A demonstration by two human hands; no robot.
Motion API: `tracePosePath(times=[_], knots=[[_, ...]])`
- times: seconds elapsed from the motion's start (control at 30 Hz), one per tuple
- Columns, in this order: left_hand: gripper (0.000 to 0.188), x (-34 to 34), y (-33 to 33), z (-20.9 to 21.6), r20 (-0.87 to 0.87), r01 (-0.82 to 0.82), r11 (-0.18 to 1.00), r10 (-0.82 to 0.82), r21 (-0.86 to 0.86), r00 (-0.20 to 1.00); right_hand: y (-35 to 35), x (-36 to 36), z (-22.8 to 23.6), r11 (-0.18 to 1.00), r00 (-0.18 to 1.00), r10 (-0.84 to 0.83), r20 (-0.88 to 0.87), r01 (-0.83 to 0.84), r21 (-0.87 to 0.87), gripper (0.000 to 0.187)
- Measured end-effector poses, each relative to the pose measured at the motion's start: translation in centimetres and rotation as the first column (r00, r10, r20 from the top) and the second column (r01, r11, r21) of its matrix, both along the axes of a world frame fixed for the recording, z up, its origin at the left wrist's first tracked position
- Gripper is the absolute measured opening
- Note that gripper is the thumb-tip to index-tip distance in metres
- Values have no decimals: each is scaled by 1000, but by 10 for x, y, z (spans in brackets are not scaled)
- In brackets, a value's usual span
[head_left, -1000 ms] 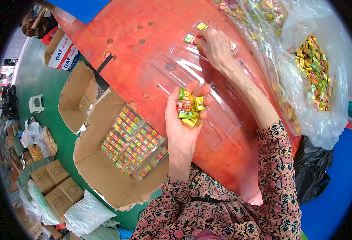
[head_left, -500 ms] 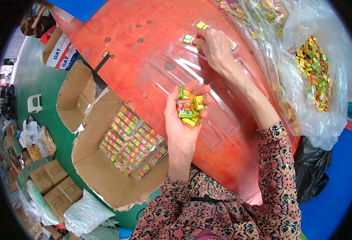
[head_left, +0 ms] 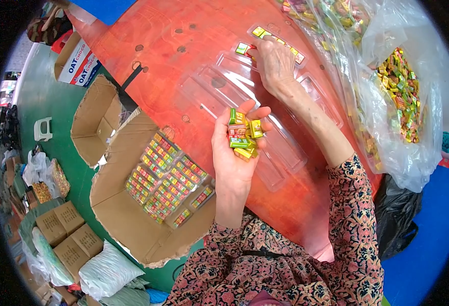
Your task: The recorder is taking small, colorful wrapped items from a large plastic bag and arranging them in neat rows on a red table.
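Since the earlier frame, the right hand (head_left: 277, 66) has shifted slightly, baring more of the far tray (head_left: 302, 61), whose filled row's long axis slants from upper left to lower right. We cannot tell whether its bunched grip pinches anything. The upturned left grip (head_left: 234, 153) cups wrapped pieces (head_left: 241, 133), variously pointed. The desk (head_left: 158, 31) extends leftward; a plastic sack (head_left: 395, 159) borders the right. Tiny wrapper print defeats us.

Two hands (head_left: 277, 66), one table (head_left: 158, 30), two torn cartons (head_left: 117, 206), one white stool (head_left: 43, 129)
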State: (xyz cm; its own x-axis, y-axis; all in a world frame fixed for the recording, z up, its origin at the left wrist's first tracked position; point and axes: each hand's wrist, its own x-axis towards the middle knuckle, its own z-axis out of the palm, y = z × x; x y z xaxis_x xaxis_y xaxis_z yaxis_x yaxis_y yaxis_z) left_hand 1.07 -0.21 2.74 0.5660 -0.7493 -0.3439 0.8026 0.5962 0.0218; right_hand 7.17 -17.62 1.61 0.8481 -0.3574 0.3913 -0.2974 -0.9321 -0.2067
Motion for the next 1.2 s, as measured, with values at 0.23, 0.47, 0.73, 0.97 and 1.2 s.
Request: tracePosePath(times=[0.23, 0.47, 0.73, 0.97, 1.2], knots=[[42, 0, -1, -3, 15, -2, 1000, 2, -6, 1000, -11, 4, 6, 949, 1000, 19, -10, -15, 314, 19], [42, 0, -1, -3, 12, -4, 1000, 4, -3, 1000, -24, 13, 14, 898, 999, -12, -45, 31, 438, 19], [36, 3, 1, 1, 24, -13, 996, 11, 93, 1000, -34, 10, 26, 758, 987, 121, -104, -24, 652, 23], [23, 5, 3, 3, 44, -32, 998, 29, 58, 999, -42, -14, 59, 460, 949, 309, -57, -97, 882, 18], [25, 4, 0, 4, 137, -48, 981, 22, 189, 990, -18, -49, 82, 196, 797, 604, -2, -146, 970, 13]])
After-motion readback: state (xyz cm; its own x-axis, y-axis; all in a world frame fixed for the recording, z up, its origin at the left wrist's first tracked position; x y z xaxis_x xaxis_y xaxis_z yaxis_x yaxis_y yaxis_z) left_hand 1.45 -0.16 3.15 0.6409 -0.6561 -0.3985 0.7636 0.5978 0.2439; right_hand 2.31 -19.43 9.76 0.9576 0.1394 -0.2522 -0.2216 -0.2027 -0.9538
